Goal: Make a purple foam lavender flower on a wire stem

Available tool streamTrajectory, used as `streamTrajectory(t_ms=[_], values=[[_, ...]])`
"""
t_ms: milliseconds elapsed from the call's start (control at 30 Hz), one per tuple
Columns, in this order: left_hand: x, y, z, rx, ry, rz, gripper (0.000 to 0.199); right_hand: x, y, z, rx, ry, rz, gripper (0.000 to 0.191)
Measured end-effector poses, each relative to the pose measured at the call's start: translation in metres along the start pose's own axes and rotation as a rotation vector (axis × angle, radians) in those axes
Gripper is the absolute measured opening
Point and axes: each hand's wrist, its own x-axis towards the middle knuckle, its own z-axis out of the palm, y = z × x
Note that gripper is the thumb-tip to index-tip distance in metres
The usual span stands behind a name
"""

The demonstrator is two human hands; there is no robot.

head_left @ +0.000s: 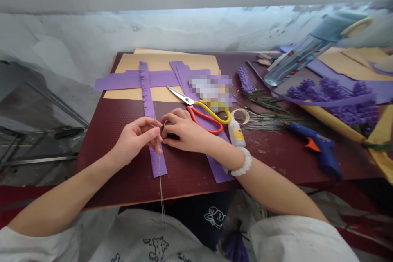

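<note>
Thin pale wires (160, 184) hang down over the table's front edge, pinched between the thumb and fingers of my left hand (139, 133). Close beside it, my right hand (182, 131) is curled with its fingertips against the top of the wires. A small black thing (171, 131) shows under its fingers, mostly hidden, so its kind is unclear. Beneath the left hand lies a fringed purple paper strip (145, 94), cut along one edge. Scissors (193, 104) with red and yellow handles rest just beyond my right hand.
Right of my forearm stand a glue bottle (237, 133) and a tape roll (240, 117). Farther right are a blue glue gun (319, 145), loose wires (260, 123), purple flowers (333, 98) and a tilted water bottle (307, 51). Yellow paper (123, 95) lies at the back.
</note>
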Motion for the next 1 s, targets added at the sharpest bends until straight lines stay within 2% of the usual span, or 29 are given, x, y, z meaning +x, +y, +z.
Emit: streamTrajectory(t_ms=[100,200,267,367,567,833,1000], values=[[-0.0006,-0.0004,0.0009,-0.008,-0.036,-0.017,0.025,0.0025,0.0022,0.0006,0.259,0.141,0.054,0.009],[-0.0026,-0.0012,0.0031,0.001,-0.091,-0.035,0.024,0.0052,0.0055,0.0007,0.675,0.284,0.221,0.011],[-0.0041,-0.0021,0.005,0.008,-0.128,-0.053,0.023,0.0065,0.007,0.001,0.906,0.319,0.316,0.018],[-0.0053,-0.0033,0.0077,0.011,-0.16,-0.087,0.023,0.0077,0.0071,0.0006,1.111,0.295,0.355,0.027],[-0.0052,-0.0034,0.0086,0.021,-0.176,-0.104,0.024,0.0073,0.0077,-0.0006,1.213,0.265,0.337,0.031],[-0.0046,-0.0023,0.0075,0.009,-0.188,-0.105,0.025,0.0066,0.0096,-0.0026,1.174,0.303,0.357,0.032],[-0.004,-0.0035,0.0056,0.016,-0.191,-0.109,0.022,0.0063,0.0095,-0.0025,1.168,0.251,0.32,0.026]])
